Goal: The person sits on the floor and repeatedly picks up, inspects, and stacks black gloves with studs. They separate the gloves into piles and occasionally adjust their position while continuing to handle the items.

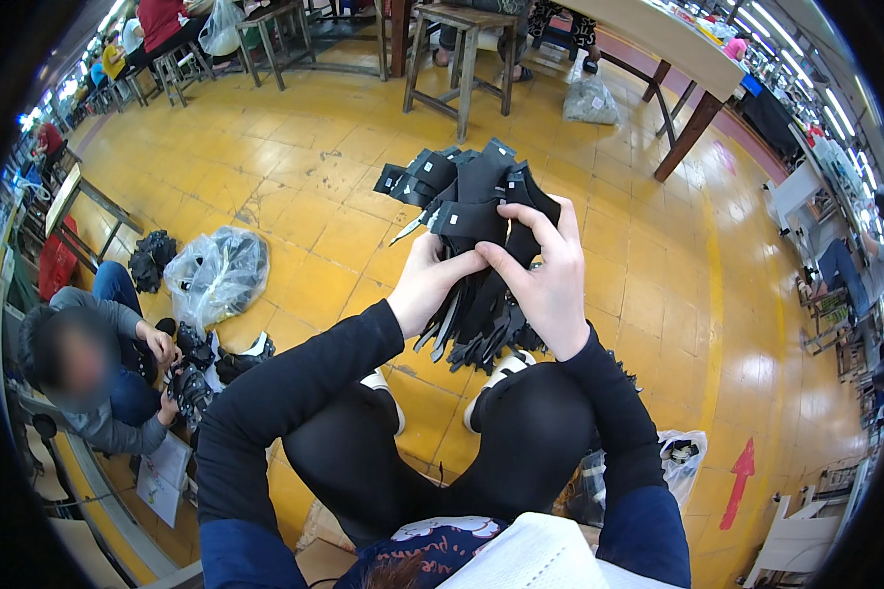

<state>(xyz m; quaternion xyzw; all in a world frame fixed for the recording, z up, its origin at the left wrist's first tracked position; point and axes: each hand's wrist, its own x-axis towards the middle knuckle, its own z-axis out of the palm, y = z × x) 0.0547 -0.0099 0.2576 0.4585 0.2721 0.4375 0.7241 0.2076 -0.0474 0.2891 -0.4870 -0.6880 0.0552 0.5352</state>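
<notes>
A thick bundle of black flat cut pieces (476,196) is held up in front of me, above my knees. My left hand (427,285) grips the bundle from the left side near its middle. My right hand (550,275) closes around it from the right, the thumb and fingers pinching the top piece. The lower ends of the pieces (481,339) fan out below both hands. Both forearms are in dark sleeves.
A seated person (98,373) at the left handles black parts beside a clear plastic bag (216,275) on the yellow tiled floor. Wooden stools (462,49) and a table (678,49) stand at the back. Another plastic bag (678,461) lies by my right leg.
</notes>
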